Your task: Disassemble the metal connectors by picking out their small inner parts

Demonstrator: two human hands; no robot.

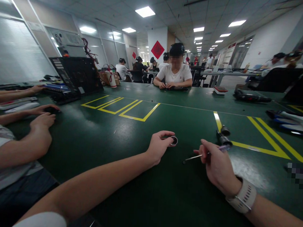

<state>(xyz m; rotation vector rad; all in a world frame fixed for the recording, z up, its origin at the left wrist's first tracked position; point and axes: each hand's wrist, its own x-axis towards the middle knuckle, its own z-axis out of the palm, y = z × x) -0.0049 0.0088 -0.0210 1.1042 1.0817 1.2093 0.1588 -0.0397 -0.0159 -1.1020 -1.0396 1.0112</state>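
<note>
Left grip (159, 146) pinches small dark metal ring (173, 141) flat against green desk (127, 180) mid-surface, apparently steadying it, while right grip (216, 163) holds thin clear-handled screwdriver (208, 153) pen-style, tip angled low toward ring, two small black cylinders (224, 135) just beyond.

You have one small ring (173, 141) and one screwdriver (208, 154) before you. Two dark cylindrical parts (224, 135) lie by the yellow line. One open computer case (76, 75) stands far left. One person in a white shirt (174, 74) sits opposite you.
</note>
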